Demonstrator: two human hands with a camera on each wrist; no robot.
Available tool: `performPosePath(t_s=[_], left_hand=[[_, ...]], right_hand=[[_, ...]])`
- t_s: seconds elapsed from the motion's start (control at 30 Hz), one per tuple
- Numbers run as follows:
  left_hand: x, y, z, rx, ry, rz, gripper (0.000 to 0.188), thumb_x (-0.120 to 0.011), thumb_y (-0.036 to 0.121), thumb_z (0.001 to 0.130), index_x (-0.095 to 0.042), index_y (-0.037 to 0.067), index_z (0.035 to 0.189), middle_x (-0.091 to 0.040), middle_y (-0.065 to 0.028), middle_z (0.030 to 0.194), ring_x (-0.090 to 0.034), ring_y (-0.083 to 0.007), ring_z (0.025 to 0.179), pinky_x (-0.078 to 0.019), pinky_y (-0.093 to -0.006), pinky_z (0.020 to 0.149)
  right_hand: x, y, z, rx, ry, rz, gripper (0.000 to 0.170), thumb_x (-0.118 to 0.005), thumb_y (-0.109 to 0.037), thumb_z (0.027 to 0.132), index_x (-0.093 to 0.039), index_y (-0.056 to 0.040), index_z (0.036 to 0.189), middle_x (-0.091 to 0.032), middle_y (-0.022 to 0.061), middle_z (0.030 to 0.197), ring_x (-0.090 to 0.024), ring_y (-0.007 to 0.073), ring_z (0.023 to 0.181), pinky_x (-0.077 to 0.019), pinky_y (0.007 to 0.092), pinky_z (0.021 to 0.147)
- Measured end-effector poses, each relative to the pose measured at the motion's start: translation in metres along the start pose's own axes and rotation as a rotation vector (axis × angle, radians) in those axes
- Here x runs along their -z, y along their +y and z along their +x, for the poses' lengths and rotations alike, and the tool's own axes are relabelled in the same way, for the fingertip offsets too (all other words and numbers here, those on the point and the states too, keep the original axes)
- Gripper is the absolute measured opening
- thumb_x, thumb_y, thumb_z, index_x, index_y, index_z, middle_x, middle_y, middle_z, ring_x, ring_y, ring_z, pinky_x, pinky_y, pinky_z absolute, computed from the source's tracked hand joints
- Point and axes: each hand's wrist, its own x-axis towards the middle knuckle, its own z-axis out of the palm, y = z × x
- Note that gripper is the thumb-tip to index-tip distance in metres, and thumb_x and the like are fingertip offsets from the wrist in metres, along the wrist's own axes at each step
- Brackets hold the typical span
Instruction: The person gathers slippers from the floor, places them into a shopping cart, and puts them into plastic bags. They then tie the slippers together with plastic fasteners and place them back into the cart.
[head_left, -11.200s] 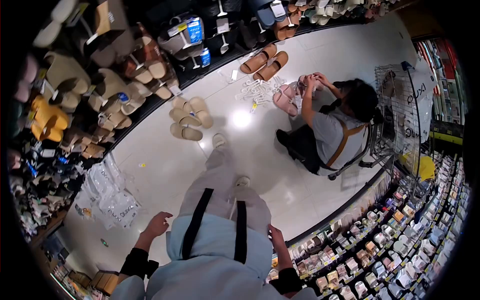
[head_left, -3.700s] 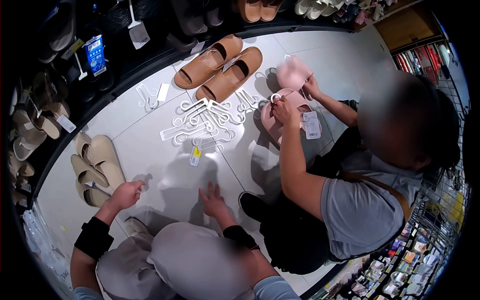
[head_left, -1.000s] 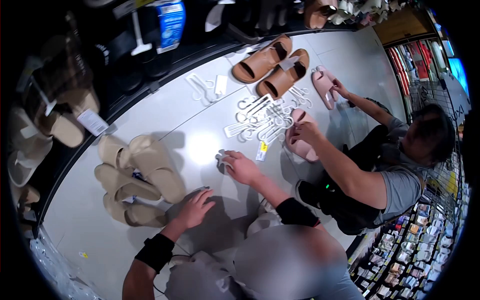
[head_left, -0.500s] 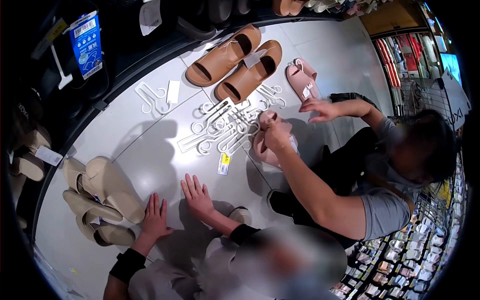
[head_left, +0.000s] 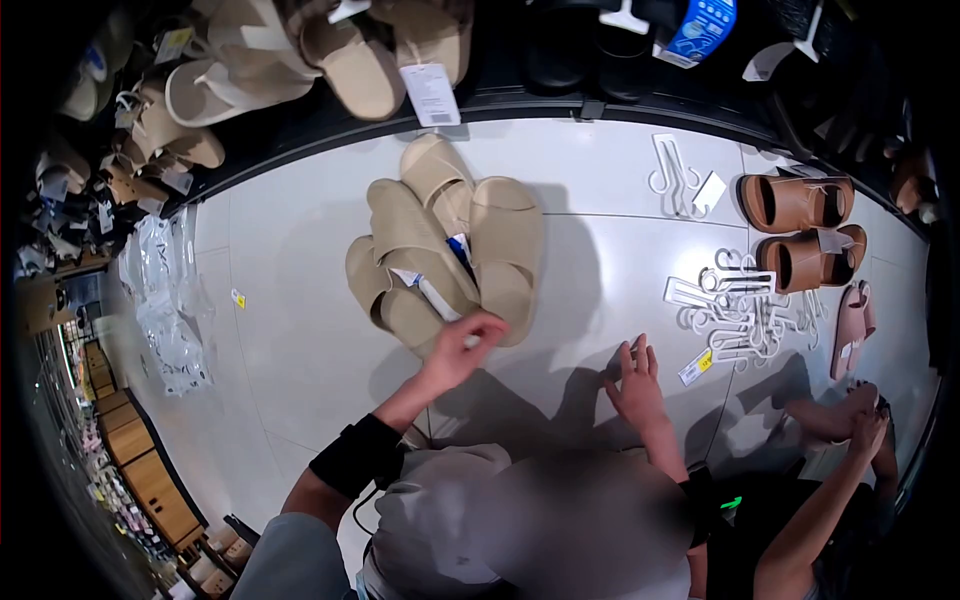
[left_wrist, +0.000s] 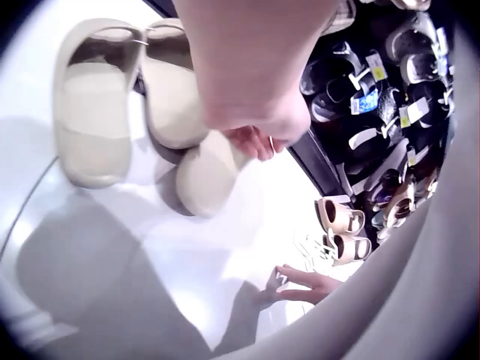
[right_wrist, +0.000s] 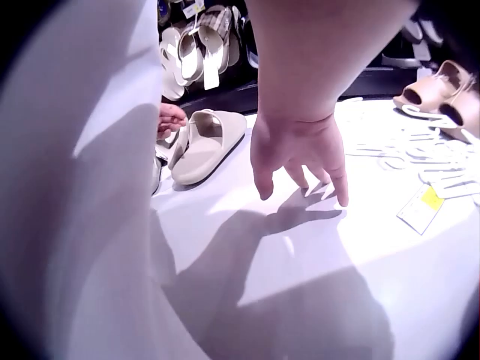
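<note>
Glossy floor (head_left: 300, 350) looks slick, so we'd brace the beige slippers (head_left: 512, 245) with our spread right hand (head_left: 640, 398), left hand (head_left: 455, 357) curled, pinch unclear.

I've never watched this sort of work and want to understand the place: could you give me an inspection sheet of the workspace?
Surface: pale glossy tiled floor, shadowed around the hands.
Job's things: beige slip-on slippers, grouped and overlapping.
Clutter: tangled white plastic hangers; brown open-toed slippers; crumpled clear plastic bags.
Hands: left hand at the slippers' near end, fingers curled, grip unclear; right hand over the floor, fingers spread, empty.
Cables: thin dark cord beside the grey trousers.
Surroundings: dark display racks with footwear; another person's forearm, lower right.
</note>
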Motion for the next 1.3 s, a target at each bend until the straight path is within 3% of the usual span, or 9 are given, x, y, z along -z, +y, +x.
performPosePath(t_s=[0.13,0.3,0.37,0.57,0.6,0.67,0.77,1.0,1.3], left_hand=[[0.043,0.007,0.001,-0.222,0.536,0.432,0.035,-0.059,0.000,0.077,-0.052,0.006,0.111,-0.046,-0.0145,0.121,-0.050,-0.0289,0.105,-0.0394,-0.0352,0.089],[0.120,0.006,0.062,-0.088,0.734,1.074,0.083,-0.065,0.007,0.066,-0.024,0.015,0.137,-0.033,-0.0204,0.131,-0.041,-0.0370,0.118,-0.0355,-0.0427,0.097],[0.159,-0.024,0.061,0.090,0.235,0.605,0.093,-0.063,0.006,0.062,-0.014,0.017,0.141,-0.035,-0.0222,0.130,-0.042,-0.0410,0.114,-0.0388,-0.0425,0.094],[0.173,-0.035,0.042,-0.050,0.220,0.908,0.096,-0.066,0.007,0.060,-0.014,0.011,0.141,-0.035,-0.0247,0.130,-0.036,-0.0420,0.118,-0.0358,-0.0461,0.096],[0.148,0.003,0.040,0.104,0.246,0.999,0.095,-0.066,0.004,0.061,-0.014,0.009,0.141,-0.027,-0.0256,0.135,-0.029,-0.0440,0.123,-0.0284,-0.0490,0.102],[0.108,0.038,0.047,-0.158,0.252,1.033,0.080,-0.056,-0.007,0.064,-0.026,0.007,0.137,-0.019,-0.0234,0.141,-0.018,-0.0412,0.131,-0.0170,-0.0481,0.107],[0.033,0.070,0.061,-0.408,-0.075,0.658,0.060,-0.051,-0.007,0.069,-0.040,0.002,0.127,-0.024,-0.0230,0.139,-0.029,-0.0379,0.127,-0.0284,-0.0426,0.103],[-0.106,0.033,0.102,-0.536,-0.753,0.825,0.035,-0.053,-0.003,0.070,-0.059,0.009,0.102,-0.051,-0.0056,0.117,-0.047,-0.0281,0.109,-0.0423,-0.0385,0.087],[-0.099,0.022,0.088,-0.567,-0.677,0.690,0.027,-0.050,-0.004,0.068,-0.060,0.006,0.091,-0.056,-0.0103,0.099,-0.053,-0.0305,0.096,-0.0429,-0.0378,0.084]], right_hand=[[0.020,-0.012,0.010,0.012,-0.034,0.096,0.064,-0.061,-0.022,0.077,-0.034,-0.0038,0.132,-0.026,0.0262,0.137,-0.032,0.0402,0.124,-0.0327,0.0416,0.101],[0.050,-0.053,0.027,0.341,0.025,0.019,0.055,-0.059,-0.020,0.079,-0.041,-0.0037,0.128,-0.032,0.0213,0.136,-0.033,0.0349,0.125,-0.0321,0.0405,0.102],[0.055,-0.060,0.033,0.400,-0.033,0.102,0.051,-0.059,-0.020,0.080,-0.045,-0.0036,0.125,-0.031,0.0196,0.137,-0.031,0.0338,0.127,-0.0315,0.0399,0.103],[0.055,-0.005,0.037,0.259,-0.002,0.229,0.048,-0.058,-0.023,0.080,-0.048,-0.0059,0.124,-0.035,0.0187,0.136,-0.039,0.0361,0.121,-0.0353,0.0399,0.100],[0.056,0.011,0.036,0.204,0.020,0.184,0.049,-0.057,-0.024,0.081,-0.046,-0.0050,0.124,-0.038,0.0189,0.134,-0.042,0.0370,0.118,-0.0371,0.0402,0.097],[0.074,0.034,0.036,0.056,-0.095,0.239,0.045,-0.057,-0.025,0.080,-0.049,-0.0067,0.120,-0.042,0.0185,0.130,-0.048,0.0355,0.111,-0.0410,0.0409,0.092],[0.093,0.066,0.044,0.079,-0.084,0.375,0.045,-0.053,-0.033,0.082,-0.051,-0.0053,0.118,-0.059,0.0182,0.107,-0.056,0.0341,0.096,-0.0446,0.0399,0.084],[0.092,0.081,0.081,-0.078,0.344,0.711,0.034,-0.054,-0.025,0.077,-0.061,-0.0007,0.100,-0.064,0.0183,0.091,-0.061,0.0343,0.086,-0.0479,0.0391,0.078],[0.031,0.035,0.029,0.095,0.317,0.830,0.019,-0.055,-0.017,0.080,-0.061,-0.0042,0.092,-0.062,0.0171,0.077,-0.059,0.0324,0.069,-0.0466,0.0388,0.063]])
